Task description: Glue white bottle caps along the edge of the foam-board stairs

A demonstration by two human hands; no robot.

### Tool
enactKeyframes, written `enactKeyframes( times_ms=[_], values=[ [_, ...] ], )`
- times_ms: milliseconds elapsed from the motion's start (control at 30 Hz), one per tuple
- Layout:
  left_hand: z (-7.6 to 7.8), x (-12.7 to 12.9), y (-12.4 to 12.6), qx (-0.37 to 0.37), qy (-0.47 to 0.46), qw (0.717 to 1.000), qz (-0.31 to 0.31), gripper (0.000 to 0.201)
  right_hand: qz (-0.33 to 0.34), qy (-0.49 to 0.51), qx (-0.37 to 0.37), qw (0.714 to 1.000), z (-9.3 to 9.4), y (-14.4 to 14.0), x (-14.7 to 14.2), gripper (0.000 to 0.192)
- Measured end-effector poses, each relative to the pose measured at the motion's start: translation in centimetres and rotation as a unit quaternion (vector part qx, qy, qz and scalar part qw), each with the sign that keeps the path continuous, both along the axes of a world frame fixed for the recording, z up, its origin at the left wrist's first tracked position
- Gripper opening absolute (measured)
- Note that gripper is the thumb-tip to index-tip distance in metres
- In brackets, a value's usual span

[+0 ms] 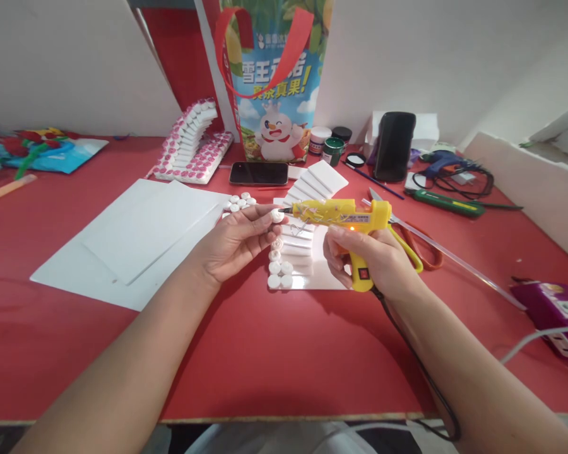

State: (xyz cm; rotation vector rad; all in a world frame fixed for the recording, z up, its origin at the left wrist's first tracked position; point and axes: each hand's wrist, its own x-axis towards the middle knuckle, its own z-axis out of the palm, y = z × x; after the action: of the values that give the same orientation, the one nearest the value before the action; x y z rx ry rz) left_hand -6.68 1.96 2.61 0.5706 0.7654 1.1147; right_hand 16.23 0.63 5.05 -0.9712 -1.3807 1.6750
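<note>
Between the thumb and fingers of my left hand (239, 239) is a small white round disc (277, 215) with a swirled face. My right hand (376, 255) grips a yellow hot glue gun (341, 213) whose orange light is lit. The gun's dark nozzle tip meets or nearly meets the disc; I cannot tell which. Beneath lies a white board (324, 268) with several white discs (281, 274) along its left edge and a row of white strips (297, 243) rising stair-like toward the back. More loose discs (239, 202) lie behind my left hand.
White sheets (137, 233) lie at left. Behind stand a pink-and-white stair model (189, 145), a printed bag (279, 82) and paint jars (332, 151). A phone (259, 173) lies flat. At right are scissors (419, 246), a clear glue stick (459, 258) and a purple power strip (551, 315).
</note>
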Motion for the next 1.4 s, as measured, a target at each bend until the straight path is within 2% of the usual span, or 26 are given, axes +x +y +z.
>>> enactKeyframes(
  times_ms=[733,1167,1400],
  values=[
    [0.22,0.29,0.0,-0.002,-0.011,1.0,0.013,0.022,-0.002,0.012,-0.004,1.0,-0.28,0.14,-0.03,0.039],
    [0.71,0.53,-0.04,-0.015,0.012,0.998,0.056,0.027,-0.004,0.006,-0.005,1.0,-0.21,0.02,-0.04,0.039],
    [0.58,0.81,0.08,-0.012,0.02,0.997,0.079,0.021,-0.001,0.001,-0.007,1.0,-0.14,0.06,-0.16,0.04]
  ],
)
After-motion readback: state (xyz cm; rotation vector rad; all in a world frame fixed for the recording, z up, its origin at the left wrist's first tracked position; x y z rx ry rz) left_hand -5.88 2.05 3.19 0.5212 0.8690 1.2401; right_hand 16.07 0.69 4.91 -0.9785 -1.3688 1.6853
